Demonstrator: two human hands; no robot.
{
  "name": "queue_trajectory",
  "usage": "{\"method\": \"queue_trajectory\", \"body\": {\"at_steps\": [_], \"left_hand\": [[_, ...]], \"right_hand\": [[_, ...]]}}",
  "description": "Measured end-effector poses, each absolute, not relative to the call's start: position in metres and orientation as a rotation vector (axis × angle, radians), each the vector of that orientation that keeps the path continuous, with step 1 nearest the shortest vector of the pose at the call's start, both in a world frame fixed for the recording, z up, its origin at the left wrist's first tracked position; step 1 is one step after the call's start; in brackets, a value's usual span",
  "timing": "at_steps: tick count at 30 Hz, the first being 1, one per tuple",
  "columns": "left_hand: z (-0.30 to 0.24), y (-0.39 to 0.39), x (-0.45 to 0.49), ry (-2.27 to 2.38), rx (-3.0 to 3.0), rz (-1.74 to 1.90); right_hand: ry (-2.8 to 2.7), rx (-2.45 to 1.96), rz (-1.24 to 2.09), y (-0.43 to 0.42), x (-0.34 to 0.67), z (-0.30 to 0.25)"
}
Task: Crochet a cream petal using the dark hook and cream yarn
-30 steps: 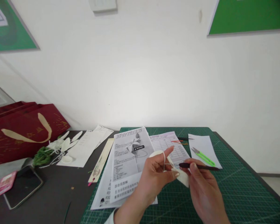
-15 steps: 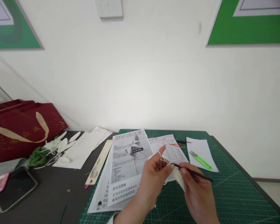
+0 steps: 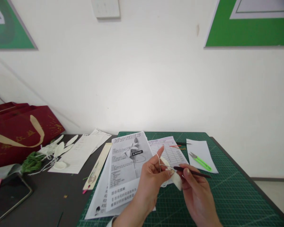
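Crochet hook (image 3: pixel 191 172): dark, slender, near level, tip pointing left into white petal piece (image 3: pixel 176 180). White yarn (image 3: pixel 159 159): thin strand looped upward from the piece.

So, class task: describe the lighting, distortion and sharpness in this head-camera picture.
Head view: soft even light, faint shadows under the hands; wide-angle bending tilts the green wall boards; the left hand, right hand and dark hook are slightly soft.
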State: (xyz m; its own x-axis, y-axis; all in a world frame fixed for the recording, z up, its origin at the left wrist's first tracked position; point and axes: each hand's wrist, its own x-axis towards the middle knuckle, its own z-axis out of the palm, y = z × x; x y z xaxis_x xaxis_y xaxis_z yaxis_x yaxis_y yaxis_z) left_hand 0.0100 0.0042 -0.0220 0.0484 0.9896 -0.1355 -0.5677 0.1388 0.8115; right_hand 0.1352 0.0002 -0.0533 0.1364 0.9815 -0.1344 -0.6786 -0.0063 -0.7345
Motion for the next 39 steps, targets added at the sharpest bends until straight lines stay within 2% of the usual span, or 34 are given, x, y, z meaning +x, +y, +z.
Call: {"method": "queue_trajectory", "body": {"at_steps": [39], "left_hand": [[-0.0198, 0.0049, 0.0062, 0.829, 0.75, 1.244]], "right_hand": [[-0.382, -0.71, 1.465, -0.0005, 0.136, -0.0464]]}}
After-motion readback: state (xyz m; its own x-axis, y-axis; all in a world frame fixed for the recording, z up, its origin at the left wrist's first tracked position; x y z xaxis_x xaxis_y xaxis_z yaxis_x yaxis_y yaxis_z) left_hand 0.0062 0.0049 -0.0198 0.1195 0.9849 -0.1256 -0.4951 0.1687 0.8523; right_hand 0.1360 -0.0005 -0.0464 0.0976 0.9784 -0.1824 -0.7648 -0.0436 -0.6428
